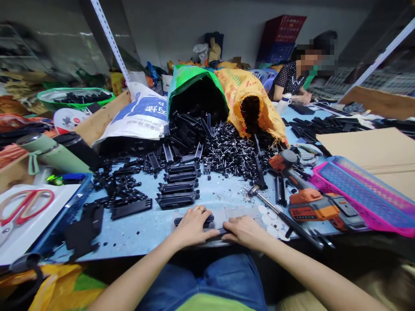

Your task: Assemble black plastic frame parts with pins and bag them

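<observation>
At the table's front edge, my left hand (191,226) curls over a black plastic part (209,221) with rounded ends, its thumb pointing to the right. My right hand (244,231) pinches the right end of a dark strip (222,231) in front of that part. Whether strip and part are joined is hidden by my fingers. Just beyond my left hand lies a row of long black plastic pieces (177,199). A hammer (275,209) and an orange cordless drill (311,203) lie to the right of my right hand, near several white discs (270,220).
A green sack (194,80) and an orange sack (240,86) spill black parts and small pins (231,151) across the table. Left are red-handled scissors (27,207) and a blue tray (65,216); right, a pink basket (359,207). A co-worker (292,80) sits across the table.
</observation>
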Motion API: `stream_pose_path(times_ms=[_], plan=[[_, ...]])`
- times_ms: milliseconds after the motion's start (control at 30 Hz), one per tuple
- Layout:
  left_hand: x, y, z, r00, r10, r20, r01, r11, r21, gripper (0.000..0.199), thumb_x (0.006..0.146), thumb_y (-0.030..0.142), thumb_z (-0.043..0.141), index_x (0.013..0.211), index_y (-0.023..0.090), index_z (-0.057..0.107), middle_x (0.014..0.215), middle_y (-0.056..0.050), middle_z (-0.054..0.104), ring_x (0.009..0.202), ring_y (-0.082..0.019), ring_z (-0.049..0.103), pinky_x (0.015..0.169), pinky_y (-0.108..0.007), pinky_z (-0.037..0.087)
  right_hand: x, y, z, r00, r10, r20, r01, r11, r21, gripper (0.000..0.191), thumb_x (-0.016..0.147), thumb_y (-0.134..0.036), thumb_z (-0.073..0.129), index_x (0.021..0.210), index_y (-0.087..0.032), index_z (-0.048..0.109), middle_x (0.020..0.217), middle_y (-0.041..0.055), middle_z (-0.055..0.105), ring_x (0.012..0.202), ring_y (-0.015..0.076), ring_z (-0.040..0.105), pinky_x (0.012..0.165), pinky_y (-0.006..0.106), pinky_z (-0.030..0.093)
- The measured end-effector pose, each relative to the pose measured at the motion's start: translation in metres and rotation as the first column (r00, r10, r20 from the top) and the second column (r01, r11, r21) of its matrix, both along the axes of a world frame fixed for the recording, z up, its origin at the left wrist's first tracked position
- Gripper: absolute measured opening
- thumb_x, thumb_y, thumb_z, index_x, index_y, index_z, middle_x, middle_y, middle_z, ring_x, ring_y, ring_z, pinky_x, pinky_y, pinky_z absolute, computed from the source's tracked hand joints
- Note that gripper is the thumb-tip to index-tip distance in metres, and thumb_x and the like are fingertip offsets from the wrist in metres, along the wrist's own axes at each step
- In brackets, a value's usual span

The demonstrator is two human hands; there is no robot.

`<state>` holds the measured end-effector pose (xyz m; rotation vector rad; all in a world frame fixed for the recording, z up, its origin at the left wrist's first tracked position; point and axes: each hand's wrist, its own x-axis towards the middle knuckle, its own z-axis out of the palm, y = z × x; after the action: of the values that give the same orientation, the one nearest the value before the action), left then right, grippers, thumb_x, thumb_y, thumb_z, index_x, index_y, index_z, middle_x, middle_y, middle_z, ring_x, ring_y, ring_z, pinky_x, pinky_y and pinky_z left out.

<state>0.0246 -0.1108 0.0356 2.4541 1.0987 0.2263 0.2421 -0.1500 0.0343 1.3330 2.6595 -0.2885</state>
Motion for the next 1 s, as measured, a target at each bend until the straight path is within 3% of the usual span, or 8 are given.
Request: stream_pose_path(times_ms=[100, 167, 333, 567, 733, 867, 933, 1000], plan=[[0.001, -0.004, -0.001, 1.0, 0.006, 0.004, -0.007, 1.0, 0.029, 0.072, 0.056, 0.072, 0.06, 0.105, 0.019, 0.051, 0.101, -0.009, 0.055, 0.095, -0.029, 0.049, 0.087, -0.042, 0.037, -0.006, -0.002, 0.006, 0.999, -0.04, 0.031, 0.038, 0.997, 0.064, 0.04, 0.09, -0.055, 0.029, 0.09, -0.022, 0.052, 0.076, 0.0032, 0.061, 0.063, 0.0189, 0.059, 0.05, 0.026, 0.026], [0.0, -0.005, -0.005, 1.0, 0.017, 0.025, -0.018, 0.999, 0.04, 0.078, 0.052, 0.072, 0.062, 0.107, 0.018, 0.049, 0.1, -0.009, 0.056, 0.094, -0.029, 0.05, 0.086, -0.042, 0.037, -0.008, -0.004, 0.014, 0.997, -0.061, 0.039, 0.058, 0.995, 0.085, 0.039, 0.09, -0.055, 0.029, 0.09, -0.022, 0.051, 0.075, 0.0027, 0.061, 0.062, 0.0192, 0.059, 0.049, 0.026, 0.025], [-0.004, -0.005, -0.012, 0.995, 0.051, 0.09, -0.058, 0.995, 0.076, 0.073, 0.059, 0.066, 0.063, 0.112, 0.018, 0.044, 0.105, -0.01, 0.055, 0.096, -0.028, 0.051, 0.084, -0.039, 0.039, -0.014, -0.003, 0.031, 0.994, -0.088, 0.063, 0.081, 0.992, 0.101, 0.039, 0.091, -0.053, 0.028, 0.09, -0.022, 0.051, 0.076, 0.0033, 0.061, 0.063, 0.019, 0.059, 0.05, 0.026, 0.026], [-0.008, -0.005, -0.016, 0.987, -0.016, 0.159, -0.007, 0.99, 0.143, 0.046, 0.076, 0.056, 0.053, 0.1, 0.017, 0.049, 0.092, -0.008, 0.058, 0.085, -0.023, 0.055, 0.071, -0.033, 0.042, -0.021, 0.002, 0.049, 0.994, -0.044, 0.098, 0.026, 0.984, 0.177, 0.029, 0.09, -0.046, 0.036, 0.091, -0.021, 0.052, 0.081, 0.0055, 0.059, 0.068, 0.0199, 0.058, 0.057, 0.028, 0.031], [-0.006, -0.006, -0.014, 0.99, 0.015, 0.139, -0.032, 0.992, 0.124, 0.054, 0.072, 0.064, 0.053, 0.098, 0.017, 0.051, 0.089, -0.008, 0.059, 0.083, -0.023, 0.056, 0.072, -0.033, 0.044, -0.011, 0.017, 0.042, 0.997, 0.001, 0.079, -0.012, 0.991, 0.132, 0.034, 0.089, -0.05, 0.036, 0.094, -0.021, 0.052, 0.08, 0.0053, 0.059, 0.065, 0.0182, 0.057, 0.056, 0.026, 0.03], [0.017, 0.027, 0.001, 0.999, 0.019, 0.037, -0.023, 0.992, 0.12, 0.052, 0.079, 0.057, 0.048, 0.115, 0.02, 0.047, 0.11, -0.009, 0.055, 0.103, -0.025, 0.05, 0.086, -0.036, 0.041, 0.009, 0.027, 0.023, 1.0, -0.019, 0.018, 0.018, 0.999, 0.045, 0.037, 0.088, -0.052, 0.039, 0.091, -0.018, 0.055, 0.081, 0.005, 0.06, 0.073, 0.0179, 0.057, 0.059, 0.026, 0.033], [0.037, 0.059, 0.009, 0.987, 0.158, -0.003, -0.157, 0.983, 0.098, 0.037, 0.088, 0.038, 0.043, 0.12, 0.021, 0.045, 0.118, -0.01, 0.051, 0.112, -0.024, 0.045, 0.093, -0.038, 0.036, 0.017, 0.031, 0.016, 0.999, -0.033, -0.019, 0.033, 0.999, 0.025, 0.04, 0.085, -0.055, 0.043, 0.088, -0.018, 0.057, 0.086, 0.006, 0.059, 0.08, 0.0185, 0.056, 0.065, 0.026, 0.035], [0.058, 0.094, 0.014, 0.965, 0.261, -0.001, -0.261, 0.963, 0.067, 0.029, 0.087, 0.026, 0.043, 0.113, 0.014, 0.051, 0.113, -0.015, 0.053, 0.111, -0.027, 0.046, 0.091, -0.041, 0.037, 0.021, 0.041, 0.014, 0.995, -0.085, -0.05, 0.086, 0.996, 0.015, 0.04, 0.085, -0.056, 0.042, 0.087, -0.019, 0.059, 0.089, 0.0054, 0.059, 0.085, 0.0176, 0.055, 0.071, 0.025, 0.037]])
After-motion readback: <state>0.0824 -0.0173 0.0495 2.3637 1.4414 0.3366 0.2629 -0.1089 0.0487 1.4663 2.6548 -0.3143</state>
